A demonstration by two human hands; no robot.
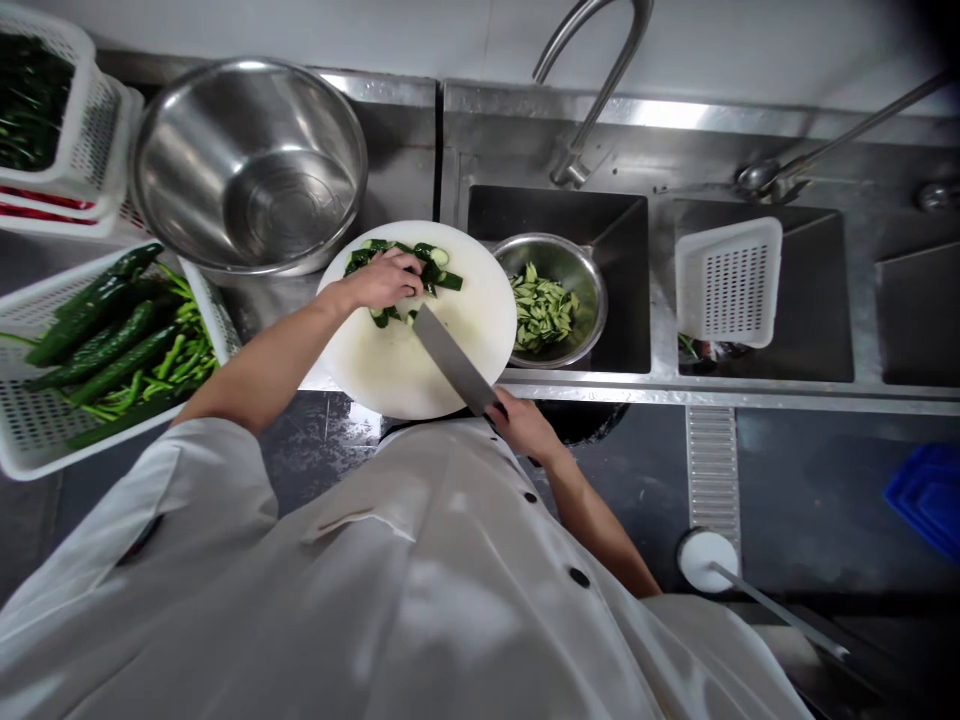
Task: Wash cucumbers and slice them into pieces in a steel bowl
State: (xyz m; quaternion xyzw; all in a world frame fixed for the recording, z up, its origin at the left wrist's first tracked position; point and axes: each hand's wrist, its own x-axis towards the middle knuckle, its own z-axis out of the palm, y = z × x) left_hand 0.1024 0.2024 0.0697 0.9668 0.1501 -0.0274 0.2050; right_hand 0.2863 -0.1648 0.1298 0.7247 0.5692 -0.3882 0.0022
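Note:
My right hand (pixel 521 425) is wrapped round the handle of a kitchen knife (pixel 454 362), its broad blade slanting across a round white cutting board (pixel 472 330). The blade's tip is close to a small cut piece near my left hand (pixel 388 278). With curled fingers, that hand presses on cut cucumber pieces (pixel 450 281) at the far part of the board. Its fingers partly hide the pieces beneath. Right of the board, a steel bowl (pixel 592 335) holds sliced cucumber (pixel 546 310) in pale green pieces.
A large steel basin (pixel 255 170) stands behind left. The white basket (pixel 22 455) at left holds whole cucumbers (pixel 112 335) and green peppers (pixel 169 370). A curved faucet (pixel 600 100) rises over the sink (pixel 626 270); a white basket (pixel 727 285) sits in another sink.

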